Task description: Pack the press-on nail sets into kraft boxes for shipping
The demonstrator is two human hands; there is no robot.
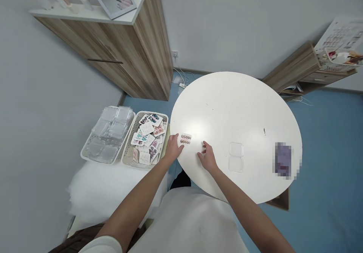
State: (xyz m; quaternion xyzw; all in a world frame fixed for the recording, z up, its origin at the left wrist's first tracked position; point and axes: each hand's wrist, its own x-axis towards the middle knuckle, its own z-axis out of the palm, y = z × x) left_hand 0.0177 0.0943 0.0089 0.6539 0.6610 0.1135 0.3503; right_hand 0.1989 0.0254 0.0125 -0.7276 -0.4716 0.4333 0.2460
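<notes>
At nine o'clock on the round white surface (238,105), the left hand (172,148) touches a small white card bearing two rows of glossy brownish ovals (186,139). The right hand (208,158), fingers parted, is at eight o'clock. An opened clear plastic case (236,157) lies towards six o'clock, a pixelated purple item (283,159) near four. Beyond nine o'clock, a cream perforated basket (136,127) holds patterned cards (146,129).

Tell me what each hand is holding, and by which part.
The left hand seems to hold the card of nails by its left end; the right hand holds nothing.
</notes>
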